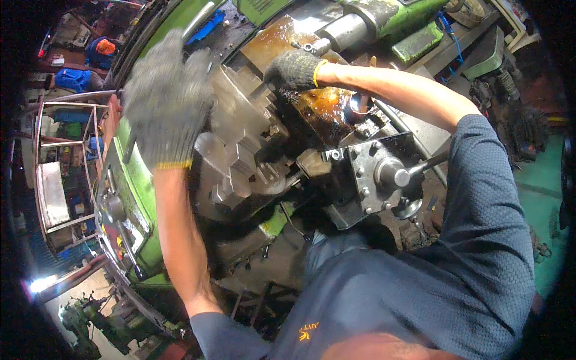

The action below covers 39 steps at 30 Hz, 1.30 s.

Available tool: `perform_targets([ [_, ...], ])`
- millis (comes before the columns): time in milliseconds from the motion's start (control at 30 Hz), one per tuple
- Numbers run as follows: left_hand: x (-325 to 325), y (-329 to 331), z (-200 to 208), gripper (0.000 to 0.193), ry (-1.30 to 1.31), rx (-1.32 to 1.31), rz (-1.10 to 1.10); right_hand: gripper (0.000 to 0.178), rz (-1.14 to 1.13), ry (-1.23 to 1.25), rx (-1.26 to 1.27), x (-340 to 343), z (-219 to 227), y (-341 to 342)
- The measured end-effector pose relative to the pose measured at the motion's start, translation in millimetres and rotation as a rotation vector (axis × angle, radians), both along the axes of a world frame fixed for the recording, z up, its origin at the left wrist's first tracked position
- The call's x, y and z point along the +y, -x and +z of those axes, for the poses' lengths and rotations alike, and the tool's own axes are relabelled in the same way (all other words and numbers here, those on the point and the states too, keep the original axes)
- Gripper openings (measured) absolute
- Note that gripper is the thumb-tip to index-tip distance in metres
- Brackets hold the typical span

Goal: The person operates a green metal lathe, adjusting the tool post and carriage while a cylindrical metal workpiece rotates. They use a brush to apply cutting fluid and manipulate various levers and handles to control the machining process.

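Note:
My left hand (168,102), in a grey knit glove with a yellow cuff, is smeared by motion above the left side of a metal lathe chuck (231,114). A pale metal bar (198,19) shows beyond its fingertips; whether the hand touches it cannot be made out. My right hand (293,71), gloved the same way, is closed with curled fingers between the chuck jaws and an oily brown metal surface (330,105). What its fingers hold, if anything, is hidden. Just beyond that hand is a metal clamp-like fitting (311,48).
A steel tool carriage (378,174) with bolts and a round hub stands near my right forearm. The green tailstock (408,21) is at the far right. Control levers (126,246) stick out of the green machine housing at left. A metal-framed rack (66,174) stands further left.

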<state>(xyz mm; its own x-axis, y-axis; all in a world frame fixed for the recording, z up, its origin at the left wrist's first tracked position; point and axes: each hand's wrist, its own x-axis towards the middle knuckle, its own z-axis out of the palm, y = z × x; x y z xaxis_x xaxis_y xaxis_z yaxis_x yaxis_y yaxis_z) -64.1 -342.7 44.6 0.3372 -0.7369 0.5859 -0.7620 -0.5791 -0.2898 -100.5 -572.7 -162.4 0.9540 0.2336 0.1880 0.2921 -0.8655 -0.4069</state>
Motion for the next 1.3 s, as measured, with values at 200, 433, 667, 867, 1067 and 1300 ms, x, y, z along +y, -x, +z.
perform_targets([
  [200,-45,11,1,0.043,0.119,0.342,-0.116,0.03,-0.004,0.056,0.009,3,0,-5],
  [433,48,22,21,0.032,0.083,0.728,-0.489,0.029,-0.032,0.063,0.07,5,6,-3],
  [667,71,-10,48,0.027,0.189,0.885,-0.386,0.031,-0.035,0.096,0.106,4,2,-9],
  [867,9,-116,44,0.05,-0.17,0.56,0.293,0.025,-0.007,0.044,0.094,6,14,-4],
  [1067,-54,-146,32,0.025,-0.921,-0.048,-0.002,0.026,0.002,0.034,0.103,22,18,-13],
  [1300,7,46,16,0.018,-0.192,0.195,-0.502,0.028,-0.001,0.059,0.065,-4,4,-5],
])
